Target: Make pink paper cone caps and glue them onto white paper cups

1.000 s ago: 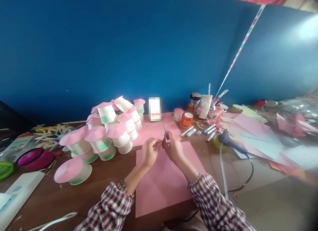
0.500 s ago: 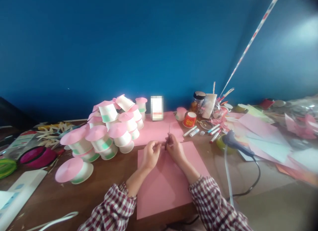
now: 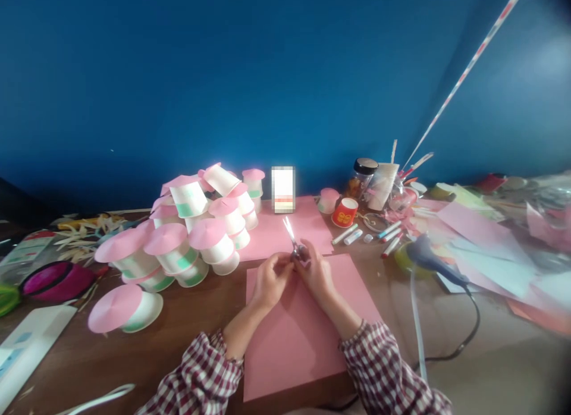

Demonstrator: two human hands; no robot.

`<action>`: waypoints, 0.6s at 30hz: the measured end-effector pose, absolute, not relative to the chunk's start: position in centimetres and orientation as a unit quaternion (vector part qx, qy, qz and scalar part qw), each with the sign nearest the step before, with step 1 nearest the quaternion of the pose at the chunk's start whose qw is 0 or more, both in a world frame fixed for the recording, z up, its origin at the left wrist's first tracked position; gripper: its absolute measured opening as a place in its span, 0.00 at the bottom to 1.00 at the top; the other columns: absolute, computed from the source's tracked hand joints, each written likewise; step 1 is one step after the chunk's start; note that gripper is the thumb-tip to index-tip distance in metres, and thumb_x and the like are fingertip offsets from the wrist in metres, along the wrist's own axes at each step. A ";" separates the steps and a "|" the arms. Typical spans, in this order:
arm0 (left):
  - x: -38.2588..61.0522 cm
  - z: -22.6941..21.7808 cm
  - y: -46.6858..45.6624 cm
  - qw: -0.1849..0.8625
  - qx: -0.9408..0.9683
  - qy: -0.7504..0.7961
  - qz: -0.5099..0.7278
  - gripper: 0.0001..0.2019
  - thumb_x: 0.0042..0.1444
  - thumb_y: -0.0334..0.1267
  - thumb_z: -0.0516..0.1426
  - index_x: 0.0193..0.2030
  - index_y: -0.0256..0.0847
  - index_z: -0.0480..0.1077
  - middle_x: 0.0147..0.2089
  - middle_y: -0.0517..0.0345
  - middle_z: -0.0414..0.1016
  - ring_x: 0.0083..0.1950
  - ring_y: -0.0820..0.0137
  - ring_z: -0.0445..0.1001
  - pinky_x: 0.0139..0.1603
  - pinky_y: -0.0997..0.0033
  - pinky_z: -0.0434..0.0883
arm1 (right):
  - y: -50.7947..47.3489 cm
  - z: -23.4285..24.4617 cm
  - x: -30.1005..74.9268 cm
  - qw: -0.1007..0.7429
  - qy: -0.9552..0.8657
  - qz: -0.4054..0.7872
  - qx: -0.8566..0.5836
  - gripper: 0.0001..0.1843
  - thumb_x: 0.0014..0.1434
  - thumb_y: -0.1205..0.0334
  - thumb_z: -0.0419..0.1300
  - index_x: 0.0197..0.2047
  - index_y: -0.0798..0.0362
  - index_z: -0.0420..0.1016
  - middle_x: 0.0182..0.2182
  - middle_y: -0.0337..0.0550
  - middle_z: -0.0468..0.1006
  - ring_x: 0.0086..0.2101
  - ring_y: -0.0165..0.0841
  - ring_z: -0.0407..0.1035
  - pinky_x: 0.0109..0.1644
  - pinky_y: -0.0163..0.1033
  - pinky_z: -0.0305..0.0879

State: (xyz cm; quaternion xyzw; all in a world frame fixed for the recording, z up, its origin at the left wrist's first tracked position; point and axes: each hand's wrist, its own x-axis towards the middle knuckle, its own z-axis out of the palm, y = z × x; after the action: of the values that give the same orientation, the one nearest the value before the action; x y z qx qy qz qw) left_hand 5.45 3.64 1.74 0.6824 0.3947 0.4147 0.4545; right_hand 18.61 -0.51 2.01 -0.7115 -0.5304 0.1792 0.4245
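My right hand [image 3: 317,272] grips a small pair of scissors [image 3: 292,239] whose silver blades point up and away, slightly parted. My left hand [image 3: 271,279] is closed in a pinch right against the scissors' pivot; what it pinches is too small to make out. Both hands hover over a pink paper sheet [image 3: 294,338] that lies flat on the brown table [image 3: 191,320]. A second pink sheet [image 3: 276,233] lies just beyond the hands.
A heap of white paper cups with pink cone lids [image 3: 187,236] stands to the left. A red cup [image 3: 344,212], a jar [image 3: 362,176], markers [image 3: 389,236] and a corded glue gun [image 3: 426,257] sit to the right, with loose paper sheets [image 3: 482,248] beyond.
The scissors' blades have tilted to the left and come apart. Both hands have stayed together over the pink sheet. The camera has tipped slightly.
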 end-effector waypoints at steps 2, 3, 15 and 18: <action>5.3 2.2 3.7 0.453 0.674 0.408 0.418 0.08 0.55 0.38 0.57 0.40 0.38 0.73 0.36 0.55 0.79 0.37 0.69 0.77 0.41 0.70 0.73 | -0.4 1.8 18.6 0.443 -0.523 0.214 -0.696 0.26 0.56 0.58 0.59 0.57 0.49 0.62 0.43 0.43 0.79 0.31 0.33 0.75 0.38 0.38 0.71; 5.2 2.4 3.8 0.453 0.670 0.413 0.419 0.08 0.55 0.38 0.57 0.39 0.38 0.73 0.35 0.55 0.79 0.36 0.69 0.77 0.40 0.71 0.74 | -0.3 1.6 18.6 0.455 -0.520 0.232 -0.685 0.25 0.56 0.58 0.59 0.57 0.48 0.62 0.43 0.42 0.80 0.30 0.32 0.75 0.37 0.37 0.71; 5.3 2.3 3.7 0.469 0.672 0.412 0.398 0.11 0.57 0.43 0.55 0.37 0.38 0.74 0.32 0.57 0.78 0.32 0.71 0.76 0.33 0.75 0.72 | -0.3 1.1 19.1 0.503 -0.502 0.251 -0.657 0.22 0.54 0.61 0.63 0.53 0.48 0.68 0.39 0.41 0.81 0.39 0.35 0.77 0.41 0.36 0.72; 5.1 2.8 3.7 0.455 0.670 0.428 0.401 0.11 0.56 0.44 0.56 0.37 0.38 0.74 0.30 0.59 0.77 0.31 0.72 0.75 0.33 0.76 0.71 | -0.4 1.7 19.5 0.471 -0.512 0.196 -0.691 0.18 0.56 0.62 0.61 0.51 0.48 0.71 0.40 0.41 0.82 0.38 0.34 0.77 0.42 0.35 0.71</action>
State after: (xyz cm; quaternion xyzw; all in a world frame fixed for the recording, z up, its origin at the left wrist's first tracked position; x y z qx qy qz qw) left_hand 5.13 3.67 2.76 0.6705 0.4280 0.4007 0.4547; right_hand 19.55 -0.45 1.70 -0.6908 -0.5121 0.1961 0.4712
